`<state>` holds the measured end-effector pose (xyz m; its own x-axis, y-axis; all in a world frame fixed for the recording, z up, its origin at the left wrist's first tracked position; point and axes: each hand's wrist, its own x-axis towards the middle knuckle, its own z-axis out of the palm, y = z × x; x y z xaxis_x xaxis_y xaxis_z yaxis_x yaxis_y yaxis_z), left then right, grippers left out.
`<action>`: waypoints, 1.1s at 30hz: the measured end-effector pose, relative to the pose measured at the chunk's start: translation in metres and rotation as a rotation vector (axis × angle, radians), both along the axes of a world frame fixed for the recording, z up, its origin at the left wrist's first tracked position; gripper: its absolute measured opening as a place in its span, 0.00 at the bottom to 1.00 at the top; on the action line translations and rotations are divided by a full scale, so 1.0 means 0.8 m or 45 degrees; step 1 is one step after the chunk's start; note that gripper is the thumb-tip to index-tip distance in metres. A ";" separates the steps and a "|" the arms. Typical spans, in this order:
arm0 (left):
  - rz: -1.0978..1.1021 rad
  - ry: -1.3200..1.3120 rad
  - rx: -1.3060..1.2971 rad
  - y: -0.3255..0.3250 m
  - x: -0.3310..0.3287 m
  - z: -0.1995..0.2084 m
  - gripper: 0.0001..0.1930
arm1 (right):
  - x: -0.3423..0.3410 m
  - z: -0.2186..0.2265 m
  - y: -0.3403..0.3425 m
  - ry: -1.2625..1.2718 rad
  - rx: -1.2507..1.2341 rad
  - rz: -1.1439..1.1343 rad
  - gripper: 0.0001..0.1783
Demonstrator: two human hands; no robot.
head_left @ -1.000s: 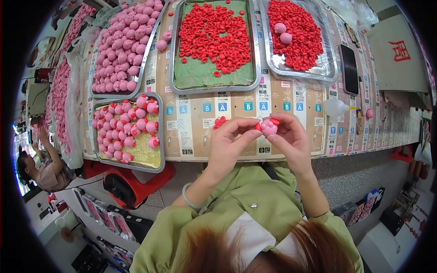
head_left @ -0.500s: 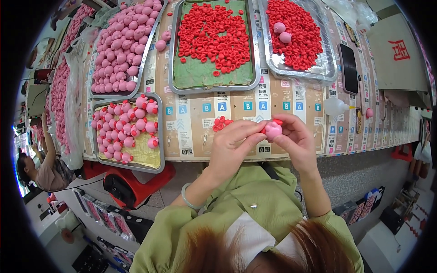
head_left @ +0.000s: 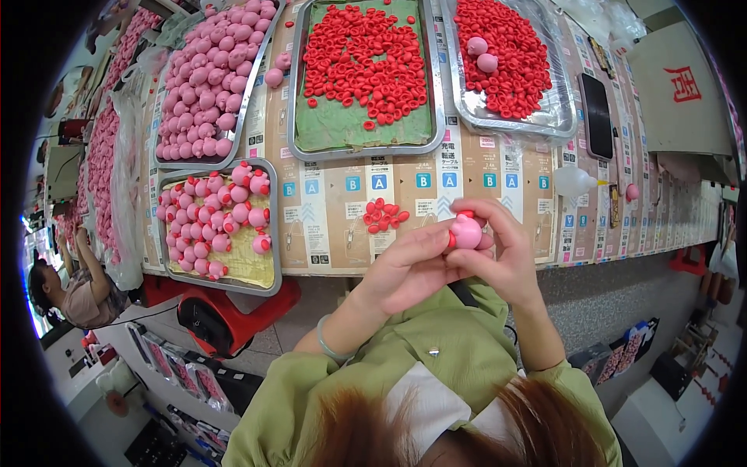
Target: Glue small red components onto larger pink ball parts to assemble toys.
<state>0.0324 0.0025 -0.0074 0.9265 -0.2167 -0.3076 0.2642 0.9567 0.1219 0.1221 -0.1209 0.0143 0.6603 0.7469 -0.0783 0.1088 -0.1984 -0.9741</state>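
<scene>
A small round pink toy figure [head_left: 468, 232] with red pieces on its top and left side is up between both hands, over the table's near edge. My right hand [head_left: 510, 253] is closed round its right side with thumb and fingers. My left hand [head_left: 411, 263] pinches at the red piece on its left, the palm partly turned up. Just left of the hands lies a small pile of red oval pieces [head_left: 383, 216]. A small tray [head_left: 268, 282] at the left holds several pink figures with red pieces attached.
A green-lined tray [head_left: 366, 153] of red pieces stands ahead, with another metal tray [head_left: 572, 124] of red pieces to its right. Plain pink figures [head_left: 204, 97] fill a tray at far left. A black phone [head_left: 596, 117] and a white squeeze bottle [head_left: 574, 182] lie right.
My hands have turned the pink figure and brought it slightly nearer to me. The left palm has rolled upward, uncovering more of the red pile. A person at far left has moved their arms.
</scene>
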 end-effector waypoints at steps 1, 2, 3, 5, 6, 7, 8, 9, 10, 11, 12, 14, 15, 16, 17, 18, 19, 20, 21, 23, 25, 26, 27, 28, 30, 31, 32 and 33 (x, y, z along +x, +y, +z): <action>-0.012 -0.042 0.033 0.000 0.001 -0.001 0.24 | -0.001 -0.001 0.001 0.000 -0.001 -0.003 0.23; -0.015 -0.042 0.032 0.000 0.000 -0.001 0.24 | -0.002 -0.004 0.002 -0.113 0.010 -0.053 0.22; -0.009 -0.063 0.051 -0.001 0.000 -0.001 0.21 | -0.003 -0.006 0.002 -0.225 0.021 -0.102 0.22; -0.002 -0.084 0.072 -0.001 -0.001 0.000 0.19 | -0.004 -0.003 0.004 -0.230 0.041 -0.122 0.20; 0.011 -0.096 0.078 -0.002 -0.001 0.001 0.19 | -0.004 -0.002 0.004 -0.236 0.060 -0.141 0.19; 0.023 -0.108 0.085 -0.003 -0.001 0.002 0.19 | -0.005 -0.003 0.004 -0.236 0.060 -0.142 0.19; 0.021 -0.108 0.085 -0.003 -0.002 0.001 0.19 | -0.005 -0.006 0.003 -0.228 0.078 -0.137 0.19; 0.022 -0.103 0.091 -0.004 -0.002 0.001 0.18 | -0.005 -0.007 0.003 -0.221 0.096 -0.131 0.19; 0.023 -0.097 0.096 -0.004 -0.003 0.001 0.18 | -0.006 -0.007 0.003 -0.221 0.096 -0.132 0.19; 0.022 -0.097 0.096 -0.004 -0.003 0.001 0.18 | -0.006 -0.007 0.003 -0.232 0.099 -0.133 0.19; 0.021 -0.084 0.086 -0.005 -0.003 0.000 0.18 | -0.006 -0.006 0.002 -0.243 0.103 -0.133 0.19; 0.019 -0.073 0.075 -0.005 -0.003 0.001 0.18 | -0.007 -0.006 0.002 -0.241 0.106 -0.137 0.18; 0.021 -0.071 0.077 -0.006 -0.003 0.001 0.18 | -0.007 -0.006 0.002 -0.238 0.108 -0.140 0.18; 0.024 -0.068 0.080 -0.005 -0.003 0.001 0.18 | -0.006 -0.006 0.003 -0.240 0.109 -0.140 0.18; 0.024 -0.070 0.082 -0.005 -0.003 0.000 0.18 | -0.006 -0.006 0.003 -0.254 0.112 -0.138 0.18; 0.022 -0.083 0.072 -0.005 -0.002 0.000 0.18 | -0.005 -0.006 0.004 -0.267 0.115 -0.136 0.18; 0.021 -0.096 0.061 -0.005 -0.002 -0.001 0.18 | -0.006 -0.006 0.003 -0.269 0.115 -0.135 0.18; 0.023 -0.097 0.062 -0.005 -0.002 -0.001 0.18 | -0.006 -0.006 0.003 -0.264 0.125 -0.141 0.18; 0.020 -0.093 0.064 -0.005 -0.002 -0.001 0.18 | -0.006 -0.007 0.003 -0.260 0.135 -0.147 0.18; 0.018 -0.090 0.066 -0.005 -0.003 0.001 0.18 | -0.005 -0.004 0.003 -0.289 0.122 -0.140 0.18; 0.045 -0.099 0.082 -0.005 -0.003 0.003 0.18 | -0.005 -0.003 0.003 -0.318 0.110 -0.134 0.18; 0.046 -0.101 0.083 -0.006 -0.002 0.001 0.18 | -0.005 -0.003 0.003 -0.306 0.102 -0.127 0.19; 0.047 -0.156 0.090 -0.006 -0.001 -0.001 0.19 | -0.005 -0.002 0.003 -0.294 0.094 -0.120 0.20; 0.050 -0.208 0.097 -0.006 -0.001 -0.002 0.19 | -0.004 -0.003 0.003 -0.293 0.094 -0.118 0.20; 0.082 -0.177 0.156 -0.001 0.001 0.010 0.20 | -0.002 -0.004 0.006 -0.540 0.146 -0.121 0.23; 0.106 -0.149 0.209 0.000 0.003 0.014 0.20 | -0.001 -0.005 0.005 -0.541 0.143 -0.123 0.23; 0.105 -0.150 0.207 -0.002 0.003 0.014 0.20 | 0.000 -0.007 0.003 -0.600 0.117 -0.088 0.24; 0.149 -0.138 0.430 -0.003 0.002 0.013 0.21 | 0.001 -0.009 0.002 -0.659 0.092 -0.051 0.26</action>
